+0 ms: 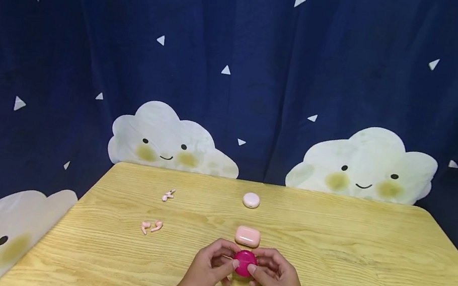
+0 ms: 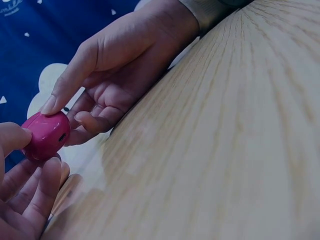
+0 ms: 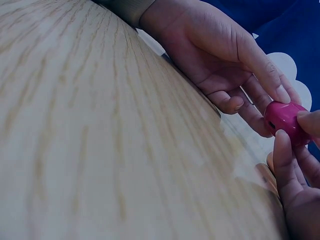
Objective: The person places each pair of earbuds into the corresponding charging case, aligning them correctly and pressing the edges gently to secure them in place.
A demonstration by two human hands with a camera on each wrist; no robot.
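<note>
Both hands hold a round magenta earbud case point(image 1: 245, 263) between them, close over the near middle of the table. My left hand point(image 1: 207, 268) pinches its left side, thumb on top and fingers curled behind. On the opposite side, my right hand point(image 1: 280, 281) grips it the same way. A small dark port shows on the rim of the case point(image 2: 47, 134) in the left wrist view, and its lid looks closed. Just beyond the fingers lies a glossy pink rounded-rectangular earbud case point(image 1: 248, 236).
Farther back on the wooden table point(image 1: 353, 247) sits a pale pink round case point(image 1: 251, 200). To the left lie a pair of pink earbuds point(image 1: 157, 226) and, behind them, a pair of paler earbuds point(image 1: 168, 195). A navy curtain point(image 1: 250, 24) with clouds hangs behind the table.
</note>
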